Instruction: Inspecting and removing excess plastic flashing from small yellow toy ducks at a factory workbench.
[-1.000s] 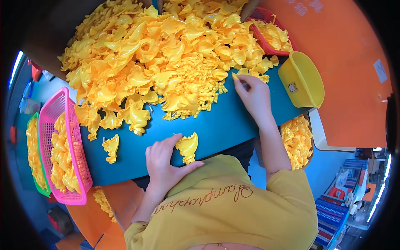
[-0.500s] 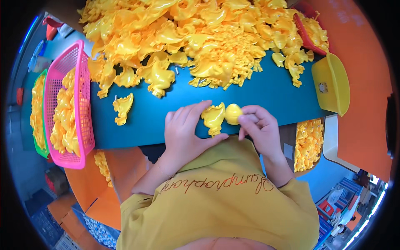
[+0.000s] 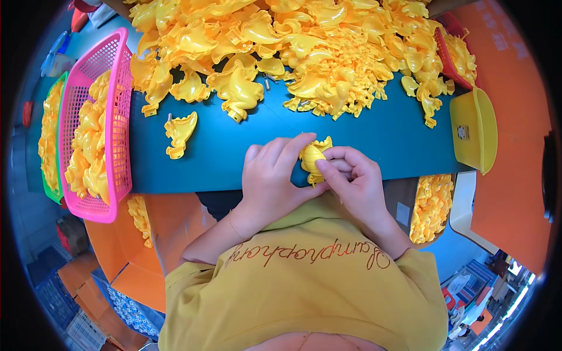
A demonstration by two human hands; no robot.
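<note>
Close to the table's near edge, my left hand (image 3: 269, 175) is closed round a yellow plastic shell piece (image 3: 325, 142), gripping it between thumb and index finger. My right hand (image 3: 360, 181) pinches a smaller, rounded yellow plastic part (image 3: 311, 156) with ridges on it. This part lies over the shell piece and covers much of it; whether the two are joined I cannot tell. To the left on the teal table (image 3: 216, 164) lies a single curved yellow shell piece (image 3: 181, 134) with a small metal pin beside it.
A big heap of yellow plastic parts (image 3: 257, 35) covers the far side. On the left stand a pink basket (image 3: 122, 123) and a green basket (image 3: 57, 190) of yellow shells. A yellow bin (image 3: 477, 134) and a red basket (image 3: 448, 61) are at right. Small metal pins (image 3: 267, 85) lie by the heap.
My right hand has moved left, bringing the rounded part from beside the shell piece to over it. My left hand stays closed round the shell piece. The whole view has shifted slightly.
</note>
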